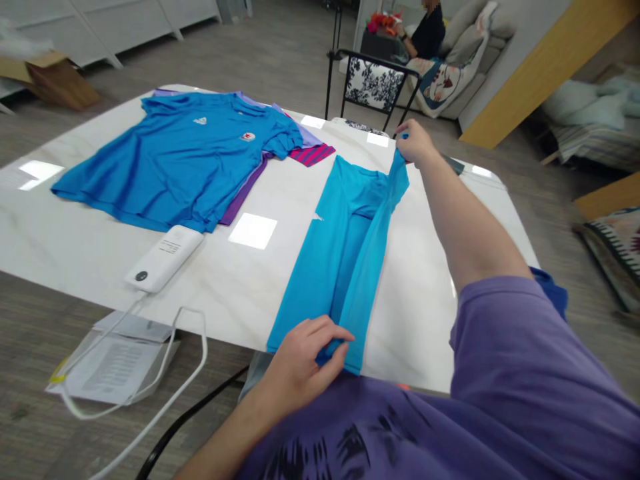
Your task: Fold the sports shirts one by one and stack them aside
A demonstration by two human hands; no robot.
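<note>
A bright turquoise-blue T-shirt lies on the white marble-patterned table, its sides turned inward into a long narrow strip. At the strip's far end, my right hand is closed on the shirt's shoulder or sleeve edge and lifts it slightly. My left hand rests on the near hem by the table's front edge. Its fingers are curved, with a gap between thumb and forefinger. To the left, a darker blue T-shirt is spread flat over purple and striped pink garments.
A white power bank with a white cable lies near the table's front edge. Below are papers. A black-framed chair stands beyond the table, and a person sits farther back. A cardboard box is at left.
</note>
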